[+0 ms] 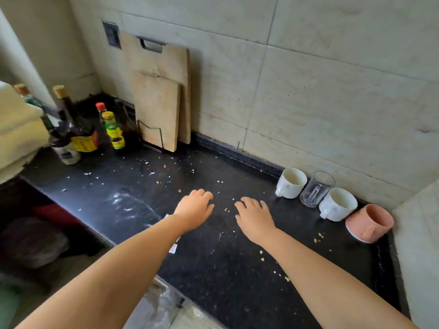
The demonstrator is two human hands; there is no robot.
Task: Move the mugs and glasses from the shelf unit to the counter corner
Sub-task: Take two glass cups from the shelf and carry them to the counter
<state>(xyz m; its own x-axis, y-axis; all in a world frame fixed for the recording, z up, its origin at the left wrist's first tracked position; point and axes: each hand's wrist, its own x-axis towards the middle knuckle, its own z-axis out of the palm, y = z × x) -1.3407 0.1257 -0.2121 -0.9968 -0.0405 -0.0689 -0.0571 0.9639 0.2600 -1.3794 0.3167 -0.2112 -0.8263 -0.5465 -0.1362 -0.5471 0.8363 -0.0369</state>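
Bare forearms (no sleeves), ringless hands (194,208)

Left hand (195,208), right hand (254,218) palm-down, fingers spread, empty, forearms extended.

A white scrap (174,245) lies mostly hidden under the left forearm (133,257). The bottle labels (113,129) are too small to read (blurred too). The left edge crops a pale bundle (16,131).

Cutting boards (161,100) against wall; bottles (111,127) left
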